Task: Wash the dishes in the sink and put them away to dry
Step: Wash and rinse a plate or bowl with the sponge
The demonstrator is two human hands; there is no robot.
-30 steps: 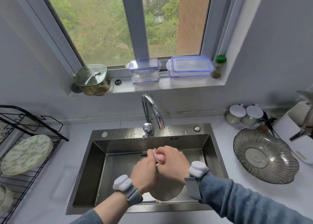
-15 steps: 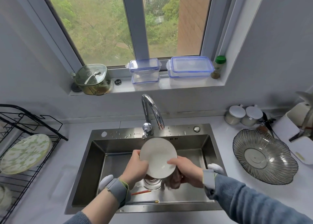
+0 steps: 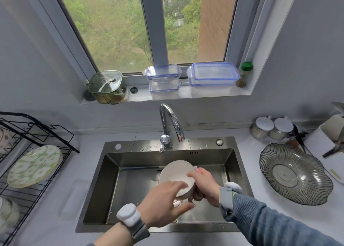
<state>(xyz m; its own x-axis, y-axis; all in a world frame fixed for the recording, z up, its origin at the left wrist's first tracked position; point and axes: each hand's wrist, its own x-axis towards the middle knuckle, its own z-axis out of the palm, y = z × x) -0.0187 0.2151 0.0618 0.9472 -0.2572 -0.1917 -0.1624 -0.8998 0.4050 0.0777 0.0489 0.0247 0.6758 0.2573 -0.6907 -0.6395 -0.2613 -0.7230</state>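
Over the steel sink a white bowl is held tilted, its inside facing up and toward me. My right hand grips its right rim, thumb on the inside and fingers behind, with something pink showing at the fingertips. With straight, spread fingers, my left hand lies across the bowl's near edge, the thumb below it. The faucet stands behind the bowl; no water stream is visible. Much of the sink floor is hidden by my hands.
A black wire drying rack at the left holds a green flowered plate. A ribbed glass dish lies on the counter at the right, behind it two lidded jars. Plastic boxes line the window sill.
The bowl came up from low in the sink and now tilts right. My left hand has left the rim and lies flat across the near edge; my right hand moved up onto the right rim.
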